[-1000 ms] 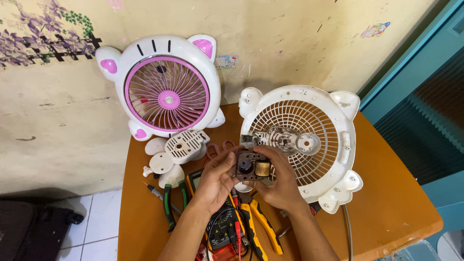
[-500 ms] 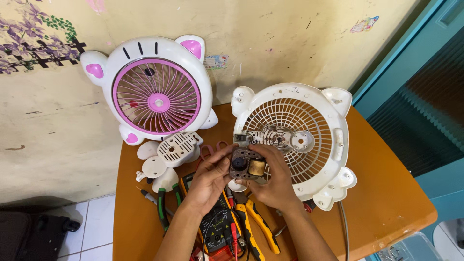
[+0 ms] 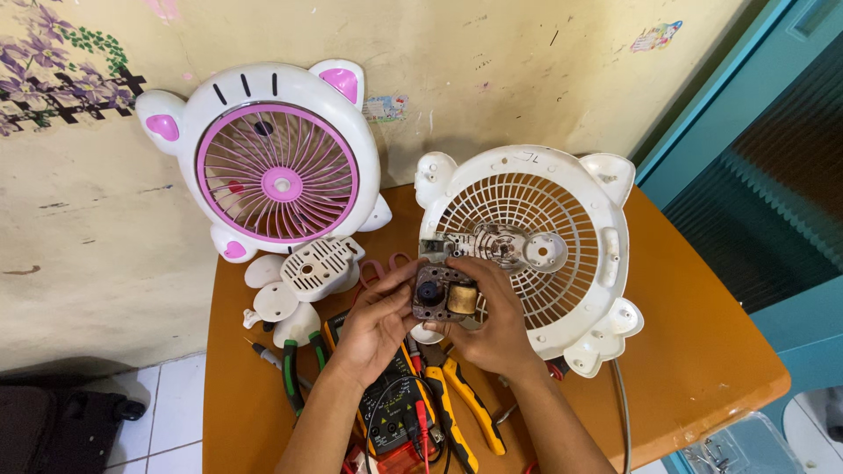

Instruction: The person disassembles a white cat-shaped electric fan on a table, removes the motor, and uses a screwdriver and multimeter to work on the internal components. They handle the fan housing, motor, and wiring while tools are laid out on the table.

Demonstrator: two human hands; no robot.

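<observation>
Both my hands hold a small fan motor with a dark metal core and a copper coil, just above the table. My left hand grips its left side, and my right hand holds its right side and top. The motor sits in front of the lower left part of an open white fan housing, which lies face up with its grille and metal mount showing. A white and pink cat-shaped fan leans upright against the wall to the left.
On the orange table lie loose white fan parts, green-handled pliers, yellow-handled pliers, a screwdriver and a multimeter with leads. A teal door stands at right. A dark bag rests on the tiled floor.
My hands keep the motor in nearly the same place; my view has shifted slightly, so the fans and table appear a little lower and to the right.
</observation>
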